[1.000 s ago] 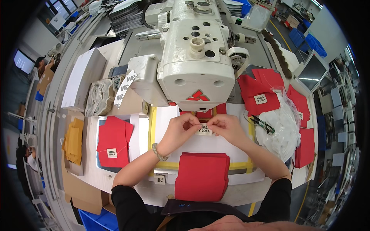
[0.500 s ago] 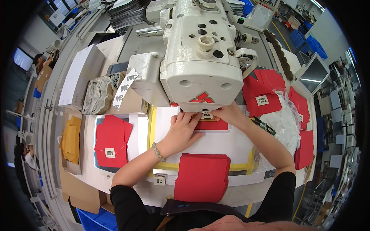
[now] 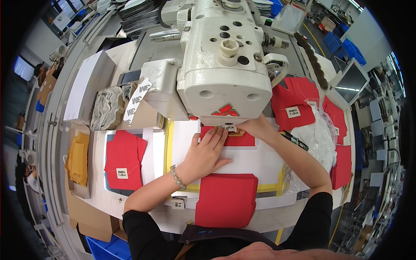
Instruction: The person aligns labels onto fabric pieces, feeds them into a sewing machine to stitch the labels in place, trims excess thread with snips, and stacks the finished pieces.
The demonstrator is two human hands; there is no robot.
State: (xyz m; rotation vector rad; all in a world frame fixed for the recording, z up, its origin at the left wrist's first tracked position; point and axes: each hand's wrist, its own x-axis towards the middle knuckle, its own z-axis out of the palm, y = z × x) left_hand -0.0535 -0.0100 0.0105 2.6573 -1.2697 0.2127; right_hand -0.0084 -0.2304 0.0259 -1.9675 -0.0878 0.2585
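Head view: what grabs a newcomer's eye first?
The big white sewing machine fills the top centre, overhanging the bench. Right under its head, the left hand lies flat on a red fabric piece while the right hand pinches a small label at it. Red fabric stacks flank them: one at the near edge, one at left.

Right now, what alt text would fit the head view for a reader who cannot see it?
Both hands press a red fabric piece with a small label flat under a white sewing machine: left hand spread on it, right hand at the needle. A red fabric stack lies nearer, more red pieces at both sides.
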